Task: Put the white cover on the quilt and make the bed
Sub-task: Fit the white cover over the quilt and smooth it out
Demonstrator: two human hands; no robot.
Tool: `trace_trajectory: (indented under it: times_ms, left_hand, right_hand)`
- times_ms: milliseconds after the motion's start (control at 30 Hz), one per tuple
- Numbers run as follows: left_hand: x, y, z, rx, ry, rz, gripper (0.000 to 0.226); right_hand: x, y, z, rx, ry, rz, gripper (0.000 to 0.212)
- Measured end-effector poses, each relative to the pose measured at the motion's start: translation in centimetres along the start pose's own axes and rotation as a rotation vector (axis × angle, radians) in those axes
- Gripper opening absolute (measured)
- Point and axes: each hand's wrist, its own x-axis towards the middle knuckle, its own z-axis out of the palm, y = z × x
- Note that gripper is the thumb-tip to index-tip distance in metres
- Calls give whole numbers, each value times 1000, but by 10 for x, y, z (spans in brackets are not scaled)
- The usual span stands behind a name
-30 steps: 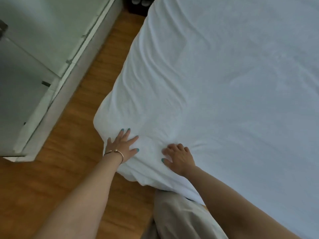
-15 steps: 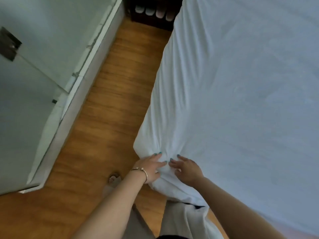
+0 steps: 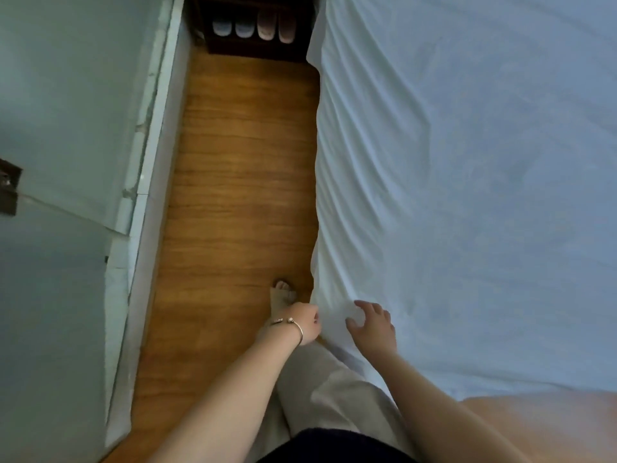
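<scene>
The white cover (image 3: 467, 195) lay spread over the bed, filling the frame from twelve to four o'clock, its cloth smooth and matte across the top and gathered into long soft folds where it hung down the side toward the floor (image 3: 240, 195). Whether the quilt sat inside it could not be told. At six o'clock the left hand (image 3: 302, 322), with a thin metal bangle (image 3: 293, 324) on its wrist, gripped the hanging edge of the cover with curled fingers; the fingertips were hidden by the cloth. Just beside it, toward three o'clock, the right hand (image 3: 372, 324) rested on the cover's corner with fingers spread and relaxed, pressing the fabric. The floor was glossy wood with a warm streaked grain, running as a narrow strip between the bed and a pale wall (image 3: 66, 95) with a flat white skirting. A bare foot (image 3: 282, 294) showed on the wood just past the left hand, partly covered by a loose beige trouser leg (image 3: 327, 389). At twelve o'clock a dark shelf (image 3: 253, 45) held two pairs of slippers (image 3: 255, 26), cut off by the frame's top. At nine o'clock a dark metal fitting on the wall was cropped and hard to make out.
</scene>
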Motion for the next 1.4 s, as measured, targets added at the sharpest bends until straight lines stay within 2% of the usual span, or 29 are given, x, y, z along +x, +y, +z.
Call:
trace_trajectory:
  times_ms: [133, 200, 400, 500, 633, 800, 933, 1133, 1233, 1333, 1400]
  left_hand:
    - [36, -25, -75, -108, 36, 16, 37]
    - [53, -38, -118, -118, 56, -10, 40]
    - [111, -66, -244, 7, 21, -37, 29]
    - [139, -63, -309, -21, 4, -30, 27]
    - [200, -54, -405, -30, 66, 39, 27]
    - [267, -42, -518, -119, 94, 129, 30]
    - [305, -28, -611, 4, 36, 215, 35]
    - [377, 4, -711, 244, -7, 277, 31]
    - [431, 35, -756, 306, 83, 380, 37]
    - [501, 84, -808, 397, 193, 502, 45]
    - [554, 126, -842, 600, 255, 561, 53]
  right_hand:
    - [53, -57, -18, 190, -79, 41, 51]
    - [90, -94, -40, 200, -123, 32, 52]
    - [183, -197, -128, 309, -100, 12, 45]
    - [220, -231, -168, 345, -76, 79, 45]
    - [282, -275, -209, 408, -41, 215, 42]
    - [336, -329, -235, 484, 18, 372, 37]
    - [369, -384, -258, 554, 80, 453, 40]
    - [447, -463, -311, 694, 140, 415, 37]
    - [508, -476, -346, 621, 168, 371, 41]
    - [582, -474, -395, 357, 293, 297, 50]
    - [642, -469, -433, 240, 385, 277, 59]
